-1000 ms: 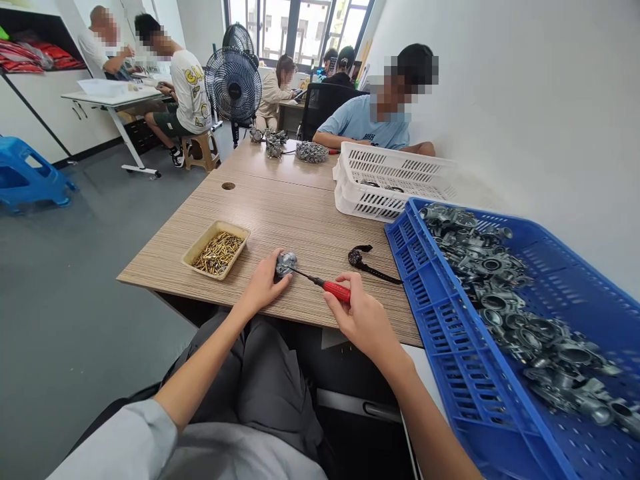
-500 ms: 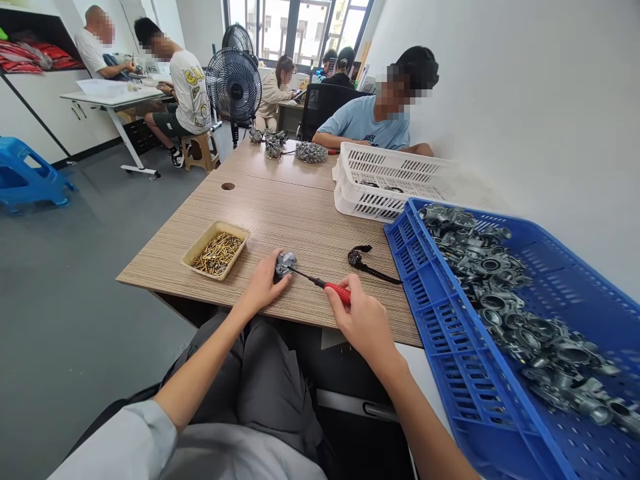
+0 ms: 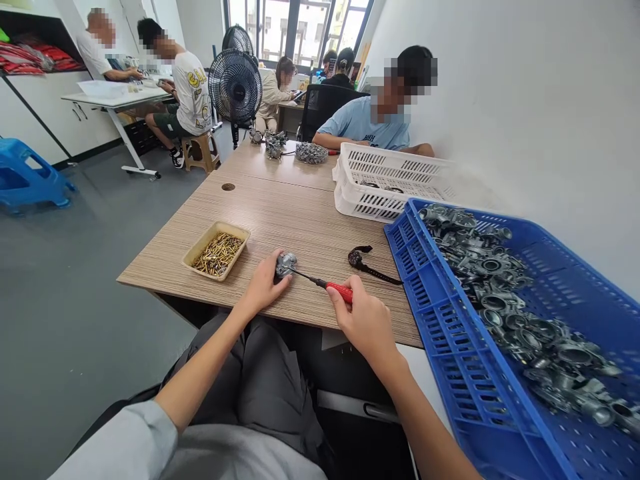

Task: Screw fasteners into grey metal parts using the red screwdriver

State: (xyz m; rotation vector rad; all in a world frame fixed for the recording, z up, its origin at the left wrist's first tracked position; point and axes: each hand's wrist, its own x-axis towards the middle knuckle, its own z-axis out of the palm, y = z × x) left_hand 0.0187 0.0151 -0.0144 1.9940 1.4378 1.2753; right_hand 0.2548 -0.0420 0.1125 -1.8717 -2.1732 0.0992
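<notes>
My left hand (image 3: 265,283) is closed around a small grey metal carburetor body (image 3: 285,263) near the table's front edge, and partly hides it. In my right hand (image 3: 365,317) is a screwdriver (image 3: 340,291) with a red handle, gripped between thumb and fingers. Its dark shaft slants up and left, and the tip meets the right side of the carburetor body; the exact contact spot is too small to make out. To the left of my left hand stands a cream tray (image 3: 188,264) full of small brass-coloured parts.
At my right a blue crate (image 3: 435,333) holds many metal carburetor bodies (image 3: 500,267). Behind it stands a white crate (image 3: 360,200). A black wristwatch (image 3: 356,259) lies on the table (image 3: 280,200). Opposite sits a person in blue (image 3: 360,120), near more metal parts (image 3: 311,153).
My right hand and the screwdriver have shifted very slightly to the right. The left hand and the carburetor body stay in place.
</notes>
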